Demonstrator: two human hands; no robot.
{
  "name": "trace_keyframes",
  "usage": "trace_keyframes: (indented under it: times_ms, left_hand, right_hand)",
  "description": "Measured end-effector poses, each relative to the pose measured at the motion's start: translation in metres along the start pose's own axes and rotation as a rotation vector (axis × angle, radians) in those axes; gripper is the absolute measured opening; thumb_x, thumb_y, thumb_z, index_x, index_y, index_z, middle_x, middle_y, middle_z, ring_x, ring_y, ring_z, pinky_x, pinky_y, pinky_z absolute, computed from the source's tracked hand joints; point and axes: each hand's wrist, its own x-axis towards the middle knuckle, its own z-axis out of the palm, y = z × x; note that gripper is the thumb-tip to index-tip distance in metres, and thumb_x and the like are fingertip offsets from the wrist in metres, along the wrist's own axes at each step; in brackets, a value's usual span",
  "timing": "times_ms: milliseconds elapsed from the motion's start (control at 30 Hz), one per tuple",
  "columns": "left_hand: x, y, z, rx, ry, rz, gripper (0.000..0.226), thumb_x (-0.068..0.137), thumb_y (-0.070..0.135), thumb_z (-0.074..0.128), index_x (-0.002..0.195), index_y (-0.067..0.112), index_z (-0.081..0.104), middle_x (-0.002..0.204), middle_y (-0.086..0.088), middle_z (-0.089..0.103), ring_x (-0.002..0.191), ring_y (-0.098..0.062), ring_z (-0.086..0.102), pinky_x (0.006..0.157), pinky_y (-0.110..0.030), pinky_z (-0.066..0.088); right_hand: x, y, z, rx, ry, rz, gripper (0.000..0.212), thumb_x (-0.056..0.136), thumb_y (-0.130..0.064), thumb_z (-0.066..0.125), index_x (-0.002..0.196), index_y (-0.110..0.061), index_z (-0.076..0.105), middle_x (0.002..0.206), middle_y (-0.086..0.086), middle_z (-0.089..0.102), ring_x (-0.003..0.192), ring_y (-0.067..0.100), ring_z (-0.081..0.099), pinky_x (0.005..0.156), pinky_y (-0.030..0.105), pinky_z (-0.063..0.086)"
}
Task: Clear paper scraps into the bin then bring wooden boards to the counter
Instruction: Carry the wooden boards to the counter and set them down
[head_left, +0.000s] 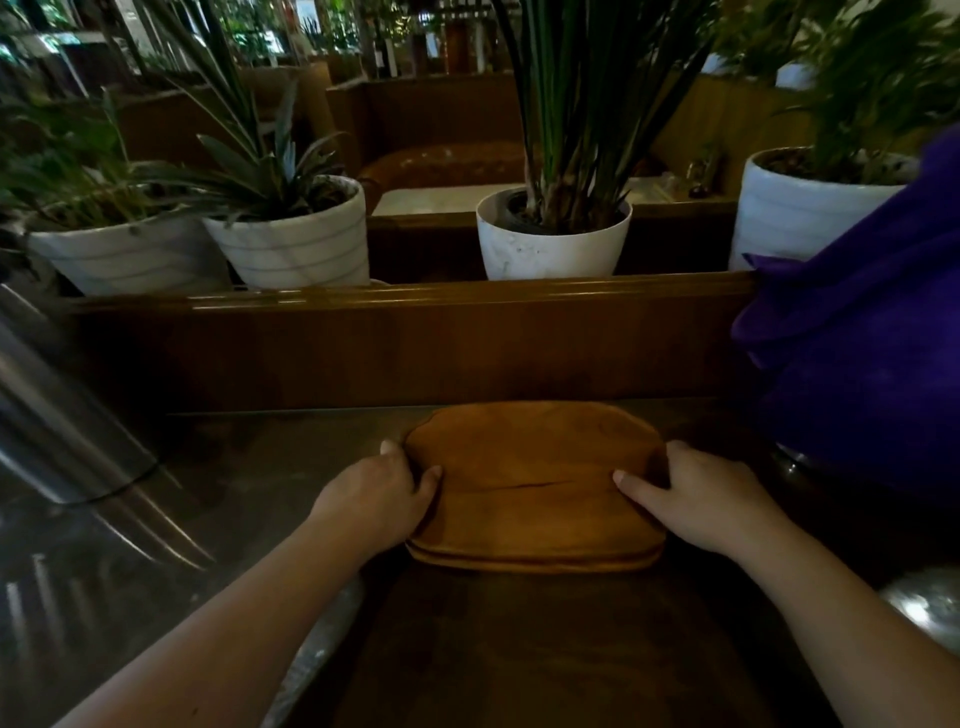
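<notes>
A stack of two rounded wooden boards (530, 483) lies flat on the dark counter (291, 467) in the middle of the view. A thin crack runs across the top board. My left hand (382, 493) grips the stack's left edge, thumb on top. On the opposite side, my right hand (696, 499) holds the right edge the same way. No paper scraps or bin are in view.
A raised wooden ledge (405, 301) runs behind the counter with several white plant pots (550, 239) on it. A shiny metal cylinder (57, 415) leans at the left. A purple cloth (857, 338) covers something at the right.
</notes>
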Motion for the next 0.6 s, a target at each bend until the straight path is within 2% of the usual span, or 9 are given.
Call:
trace_keyframes:
  times_ms: [167, 333, 500, 533, 600]
  left_hand:
    - [0.001, -0.002, 0.000, -0.008, 0.010, 0.039, 0.061, 0.085, 0.066, 0.033, 0.117, 0.014, 0.039, 0.073, 0.006, 0.050, 0.062, -0.005, 0.052, 0.046, -0.021, 0.037]
    - [0.000, -0.005, 0.000, -0.033, 0.038, 0.074, 0.055, 0.086, 0.064, 0.036, 0.111, 0.015, 0.041, 0.073, 0.006, 0.051, 0.064, -0.005, 0.052, 0.046, -0.020, 0.036]
    - [-0.002, -0.006, 0.000, -0.024, 0.037, 0.089, 0.055, 0.085, 0.065, 0.036, 0.110, 0.016, 0.042, 0.074, 0.004, 0.055, 0.063, -0.007, 0.056, 0.046, -0.021, 0.039]
    - [-0.002, -0.007, 0.000, -0.003, 0.039, 0.093, 0.057, 0.085, 0.066, 0.035, 0.112, 0.016, 0.042, 0.075, 0.003, 0.056, 0.063, -0.007, 0.056, 0.046, -0.021, 0.040]
    - [0.000, -0.011, -0.003, 0.049, 0.033, 0.113, 0.064, 0.083, 0.069, 0.031, 0.117, 0.016, 0.042, 0.080, 0.002, 0.059, 0.066, -0.008, 0.057, 0.050, -0.024, 0.044]
  right_hand:
    - [0.000, 0.005, 0.001, -0.037, 0.004, -0.011, 0.087, 0.070, -0.086, 0.029, 0.121, -0.018, 0.048, 0.114, 0.001, 0.061, 0.099, 0.021, 0.059, 0.093, 0.047, 0.045]
    - [-0.002, 0.004, 0.004, -0.048, 0.026, -0.006, 0.089, 0.070, -0.086, 0.028, 0.122, -0.017, 0.048, 0.115, 0.002, 0.061, 0.099, 0.022, 0.059, 0.091, 0.047, 0.046]
    - [-0.004, 0.002, 0.005, -0.123, 0.009, 0.011, 0.090, 0.069, -0.087, 0.023, 0.118, -0.018, 0.051, 0.102, -0.003, 0.060, 0.091, 0.019, 0.059, 0.091, 0.047, 0.044]
    - [-0.004, 0.003, 0.003, -0.143, -0.004, 0.020, 0.091, 0.069, -0.088, 0.022, 0.119, -0.018, 0.051, 0.105, -0.002, 0.061, 0.094, 0.020, 0.059, 0.092, 0.048, 0.043]
    - [-0.004, 0.001, -0.006, -0.178, -0.038, 0.050, 0.097, 0.067, -0.090, 0.022, 0.127, -0.020, 0.049, 0.123, 0.002, 0.058, 0.109, 0.024, 0.055, 0.098, 0.051, 0.038]
